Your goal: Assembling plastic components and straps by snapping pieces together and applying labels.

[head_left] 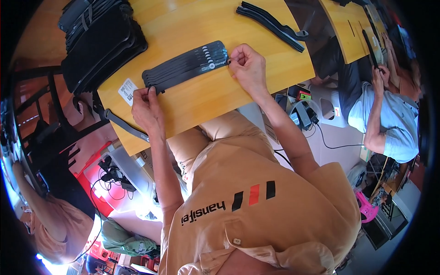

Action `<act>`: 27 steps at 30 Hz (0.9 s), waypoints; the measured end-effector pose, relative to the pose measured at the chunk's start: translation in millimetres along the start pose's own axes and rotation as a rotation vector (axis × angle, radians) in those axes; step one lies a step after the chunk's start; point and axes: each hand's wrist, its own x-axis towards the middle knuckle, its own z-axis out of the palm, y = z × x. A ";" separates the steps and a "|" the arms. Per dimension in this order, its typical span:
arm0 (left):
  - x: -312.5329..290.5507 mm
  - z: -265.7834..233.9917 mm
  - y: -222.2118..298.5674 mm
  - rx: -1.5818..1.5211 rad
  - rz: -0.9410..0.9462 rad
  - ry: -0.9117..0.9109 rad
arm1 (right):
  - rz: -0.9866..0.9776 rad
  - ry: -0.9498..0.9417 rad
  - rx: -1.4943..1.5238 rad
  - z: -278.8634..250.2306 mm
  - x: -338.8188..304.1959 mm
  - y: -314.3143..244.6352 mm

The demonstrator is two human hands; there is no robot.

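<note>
A flat set of black straps (183,66), overlapping like a fan with pale printing at its right end, lies across the wooden table (201,107) in front of me. My left hand (147,112) is closed, thumb and fingers pinching the set's near left corner. At the opposite end my right hand (248,68) is closed too, its thumb and forefinger pinched on a small dark tip at the set's edge. Beside the left hand is a white printed label (127,91). A single black strap (124,125) lies along the table's left edge.
A tall pile of black straps (103,50) covers the table's far left corner. At the far right rests another strap bundle (272,25). Co-workers sit on both sides, one in a light blue shirt (389,117). Bins with cables (114,176) stand below.
</note>
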 end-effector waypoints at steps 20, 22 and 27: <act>-1.3 -1.3 -2.2 -0.025 0.016 0.000 | -0.016 0.018 -0.062 0.2 0.3 -4.4; -1.8 -1.8 -0.3 -0.018 0.015 0.000 | -0.017 0.019 -0.064 0.1 0.1 -3.9; -1.5 -2.0 1.2 -0.010 0.019 0.004 | -0.028 0.025 -0.080 0.2 0.3 -2.3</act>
